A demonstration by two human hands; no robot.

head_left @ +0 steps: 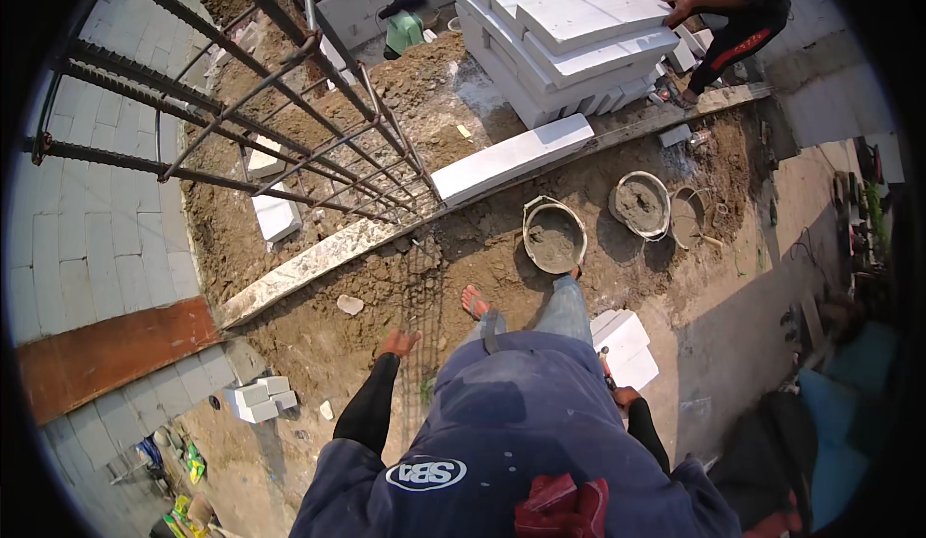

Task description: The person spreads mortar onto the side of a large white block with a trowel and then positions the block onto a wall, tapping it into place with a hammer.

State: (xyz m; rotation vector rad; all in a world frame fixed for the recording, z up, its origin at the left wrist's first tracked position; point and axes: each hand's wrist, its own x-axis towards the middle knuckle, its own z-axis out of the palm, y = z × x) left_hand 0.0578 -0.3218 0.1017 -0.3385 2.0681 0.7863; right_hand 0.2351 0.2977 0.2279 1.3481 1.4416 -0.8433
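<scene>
Left hand (397, 342) hangs empty, fingers loosely spread, above the dirt; right hand (624, 398), half hidden, seems closed on a tool handle beside the white block (627, 343). Step steadily toward the mortar bucket (554, 236).

Single head view, fisheye, looks steeply down from the person's head over their own torso and legs. Near: dirt ground at the feet. Far: stack of white blocks (564, 27). Left: rebar cage (241, 104). Edges bend at rim.
</scene>
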